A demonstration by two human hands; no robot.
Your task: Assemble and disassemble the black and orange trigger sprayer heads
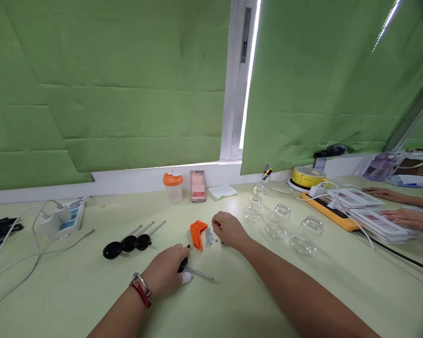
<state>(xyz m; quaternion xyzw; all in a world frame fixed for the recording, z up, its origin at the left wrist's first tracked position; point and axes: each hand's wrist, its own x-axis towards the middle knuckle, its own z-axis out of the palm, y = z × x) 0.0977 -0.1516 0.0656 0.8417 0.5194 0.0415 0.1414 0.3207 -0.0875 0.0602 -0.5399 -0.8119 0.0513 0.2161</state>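
Note:
My left hand (169,270) is closed round a black part with a metal rod (201,273) sticking out to the right; the fingers cover much of the black part. Something white (186,277) shows at the thumb. Its fingers curled down at the table, my right hand (231,229) is beside a row of metal screws (208,236); what it pinches, if anything, is hidden. Left of the screws lie several orange bent pieces (197,234). Farther left rest three black round lids with metal rods (129,244), side by side, rods pointing away from me.
Several clear glass jars (278,221) stand on the right. Behind are an orange-lidded cup (173,187) and a white paper (223,191). White power strip (70,218) and cables lie left; an orange power strip (327,211) lies right, near another person's hands (407,218) on white packets.

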